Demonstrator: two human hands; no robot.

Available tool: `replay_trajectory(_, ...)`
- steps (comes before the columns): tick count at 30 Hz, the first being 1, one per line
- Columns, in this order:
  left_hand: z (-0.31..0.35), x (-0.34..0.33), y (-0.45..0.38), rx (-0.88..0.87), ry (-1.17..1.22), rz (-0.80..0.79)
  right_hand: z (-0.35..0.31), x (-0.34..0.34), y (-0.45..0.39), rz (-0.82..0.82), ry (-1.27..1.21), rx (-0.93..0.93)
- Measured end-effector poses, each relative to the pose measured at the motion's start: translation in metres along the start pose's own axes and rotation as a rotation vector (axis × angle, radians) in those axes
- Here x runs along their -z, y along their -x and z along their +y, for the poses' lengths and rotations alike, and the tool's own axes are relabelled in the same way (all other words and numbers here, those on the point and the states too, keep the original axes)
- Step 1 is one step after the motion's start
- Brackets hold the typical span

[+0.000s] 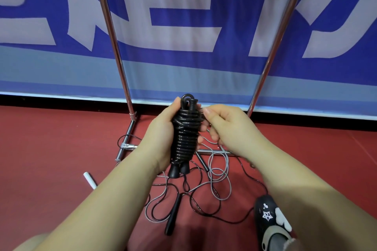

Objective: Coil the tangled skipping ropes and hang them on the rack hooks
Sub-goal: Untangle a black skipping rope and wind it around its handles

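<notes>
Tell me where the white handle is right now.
The white handle lies on the red floor at lower left, just left of the left forearm and near the rack's foot.

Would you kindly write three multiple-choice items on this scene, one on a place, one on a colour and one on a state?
1. Where do the loose ropes lie?
A. on the red floor
B. on the rack
C. on a table

2. What colour is the wound rope bundle?
A. white
B. black
C. blue

3. How is the bundle held?
A. it hangs on a hook
B. it lies on the floor
C. the left hand grips it

Key: 1 A, they sprawl by the rack base; 2 B, its coils are glossy black; 3 C, the left hand wraps it while the right hand pinches near its top.
</notes>
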State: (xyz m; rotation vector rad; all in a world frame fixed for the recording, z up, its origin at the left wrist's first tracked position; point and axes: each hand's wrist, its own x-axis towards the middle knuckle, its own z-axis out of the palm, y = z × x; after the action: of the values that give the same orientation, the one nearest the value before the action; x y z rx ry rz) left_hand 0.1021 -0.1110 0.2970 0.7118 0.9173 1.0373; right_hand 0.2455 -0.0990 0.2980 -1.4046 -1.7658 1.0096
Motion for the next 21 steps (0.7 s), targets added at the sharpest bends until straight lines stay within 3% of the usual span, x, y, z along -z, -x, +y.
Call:
replay_trajectory(7,0.004,-0.001,0.003,0.010,-0.009,0.029,0.000,-0.004,-0.002,0.083,-0.340,-0.150)
replay_trajectory(13,0.007,0.001,0.002,0.071,-0.046,0.062,-0.006,-0.008,0.000,0.267,-0.439,0.025)
replay_trajectory(19,0.009,0.002,0.003,0.042,-0.076,0.006,-0.014,-0.013,0.005,0.058,-0.739,0.076)
replay_trajectory(21,0.009,0.002,0.003,0.023,-0.043,-0.011,-0.013,-0.015,0.004,0.034,-0.725,0.092)
